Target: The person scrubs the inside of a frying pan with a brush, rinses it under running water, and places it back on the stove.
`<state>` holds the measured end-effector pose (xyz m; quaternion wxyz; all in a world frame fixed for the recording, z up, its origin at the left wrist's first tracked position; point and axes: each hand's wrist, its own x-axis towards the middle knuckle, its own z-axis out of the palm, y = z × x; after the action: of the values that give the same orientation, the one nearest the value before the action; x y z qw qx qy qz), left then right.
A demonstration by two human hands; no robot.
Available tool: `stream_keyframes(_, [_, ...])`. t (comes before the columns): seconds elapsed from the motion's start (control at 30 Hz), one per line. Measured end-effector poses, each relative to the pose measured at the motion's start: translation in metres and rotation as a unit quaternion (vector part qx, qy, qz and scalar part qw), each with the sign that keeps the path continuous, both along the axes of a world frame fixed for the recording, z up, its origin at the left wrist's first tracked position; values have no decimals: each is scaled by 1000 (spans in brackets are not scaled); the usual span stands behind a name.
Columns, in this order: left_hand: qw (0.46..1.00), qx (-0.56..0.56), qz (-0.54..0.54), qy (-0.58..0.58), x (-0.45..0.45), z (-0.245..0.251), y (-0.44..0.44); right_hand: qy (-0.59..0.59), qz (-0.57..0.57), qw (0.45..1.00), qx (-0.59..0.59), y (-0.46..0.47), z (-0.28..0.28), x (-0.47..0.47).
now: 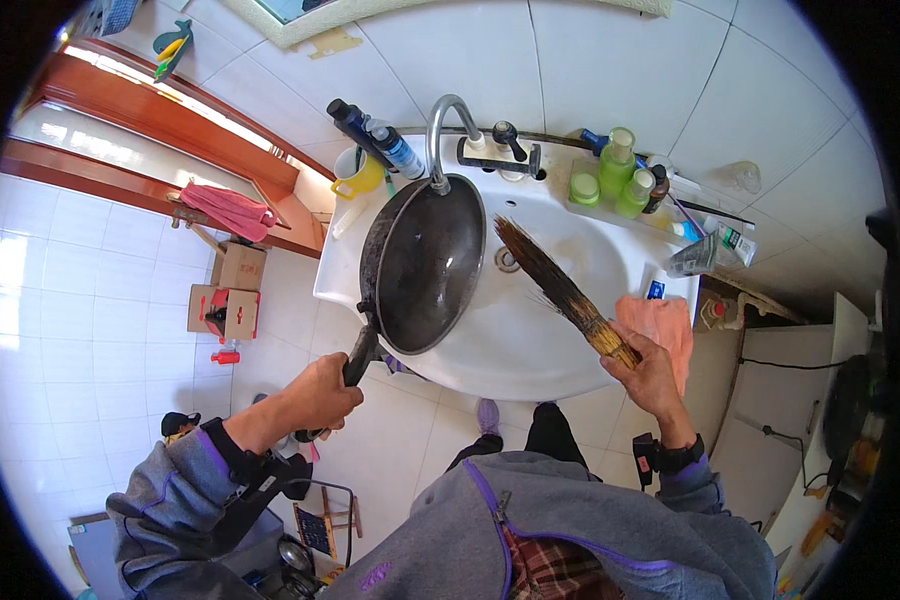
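My left hand (322, 397) grips the dark handle (360, 354) of a black wok (431, 262). The wok is tilted on its side over the left part of a white washbasin (495, 352), its hollow turned to the right. A curved chrome faucet (444, 124) reaches to the wok's upper rim, and a little wetness glints inside. In my right hand (649, 371) is a bamboo wok brush (562, 289), held by its bound end. Its dark, frayed bristles point up and left over the basin's drain (507, 259), apart from the wok.
Green bottles (616, 161) and tubes line the basin's back right ledge. A yellow mug (358, 174) and dark bottles (397, 150) stand at the back left. An orange cloth (656, 322) hangs over the right edge. Cardboard boxes (232, 292) sit on the floor at left.
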<state>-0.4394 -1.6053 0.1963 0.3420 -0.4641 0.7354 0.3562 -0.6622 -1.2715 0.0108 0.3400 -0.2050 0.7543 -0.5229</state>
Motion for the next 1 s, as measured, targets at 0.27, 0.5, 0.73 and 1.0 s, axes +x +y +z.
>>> stream_keyframes(0.27, [999,-23,-25,8,-7,0,-1,27,36,999,-3,0,1,-9])
stream_keyframes(0.5, [999,-6,33,10,-5,-1,1,62,59,996,30,1,2,-9])
stream_keyframes(0.73, [951,157,248,101,21,-5,16,-6,101,993,61,-27,11,14])
stream_keyframes(1.0, [832,333,376,236,52,-68,63,126,192,970,83,-76,13,28])
